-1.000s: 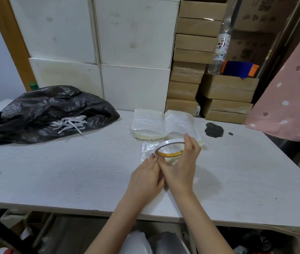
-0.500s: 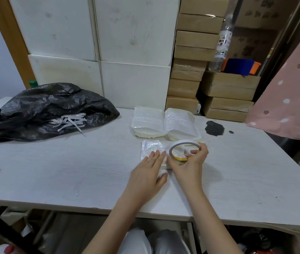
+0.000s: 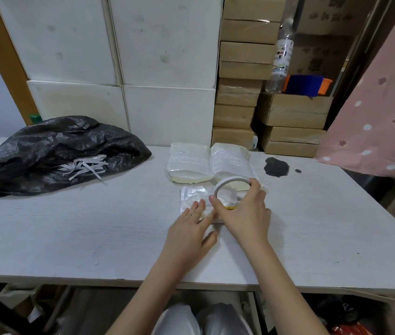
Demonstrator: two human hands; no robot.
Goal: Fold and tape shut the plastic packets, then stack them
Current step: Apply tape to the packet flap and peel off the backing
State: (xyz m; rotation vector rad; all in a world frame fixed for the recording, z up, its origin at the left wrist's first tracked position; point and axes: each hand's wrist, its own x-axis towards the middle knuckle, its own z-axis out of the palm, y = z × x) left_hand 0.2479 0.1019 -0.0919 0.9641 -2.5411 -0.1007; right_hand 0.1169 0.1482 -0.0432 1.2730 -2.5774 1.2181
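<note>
**Taping the packet shut**

Head view: my left hand (image 3: 192, 229) lies flat, fingers straight, pressing the packet (image 3: 192, 197) to the bench (image 3: 70, 228), likely so the fold keeps. My right hand (image 3: 244, 213) grips the tape roll (image 3: 225, 187), a thin white ring tilted just above the packet, probably to draw tape across. The packet is clear, crinkly film. Just behind it sit two glossy stacks (image 3: 209, 162); well left of it, a crumpled black bag (image 3: 54, 151).

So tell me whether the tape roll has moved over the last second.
Yes. The tape roll in the right hand has shifted right, toward the dark stain, and now overlaps the right packet stack's near edge.
</note>
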